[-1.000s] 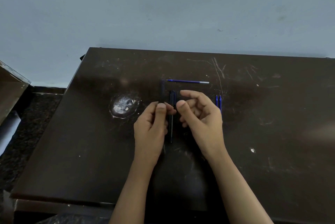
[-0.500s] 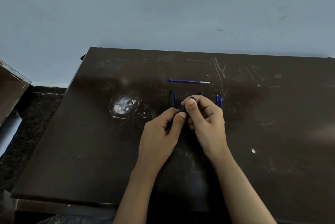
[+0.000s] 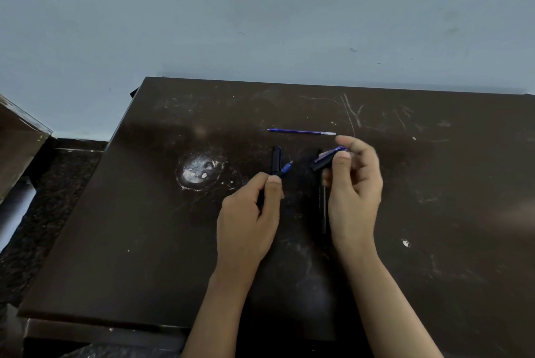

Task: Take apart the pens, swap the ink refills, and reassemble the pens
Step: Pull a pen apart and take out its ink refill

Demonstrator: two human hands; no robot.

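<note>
My left hand (image 3: 249, 212) grips a dark pen body (image 3: 285, 168) whose blue tip points up and to the right. My right hand (image 3: 354, 183) pinches a black and blue pen cap (image 3: 328, 158) between thumb and fingers, held apart from the pen. A loose blue ink refill (image 3: 301, 132) lies flat on the dark table (image 3: 144, 227) just beyond both hands. A black pen part (image 3: 276, 159) lies upright behind the left thumb. Another thin dark pen piece (image 3: 323, 212) lies on the table beside my right palm, partly hidden.
A pale round scuff (image 3: 198, 171) marks the table left of the hands. The table's back edge meets a light blue wall (image 3: 260, 24). A lower dark surface and glass-like panel (image 3: 20, 137) sit off the left edge.
The hands were together over the pen and have pulled apart. The right hand now holds the cap off to the right, and the left hand holds the pen with its tip exposed.
</note>
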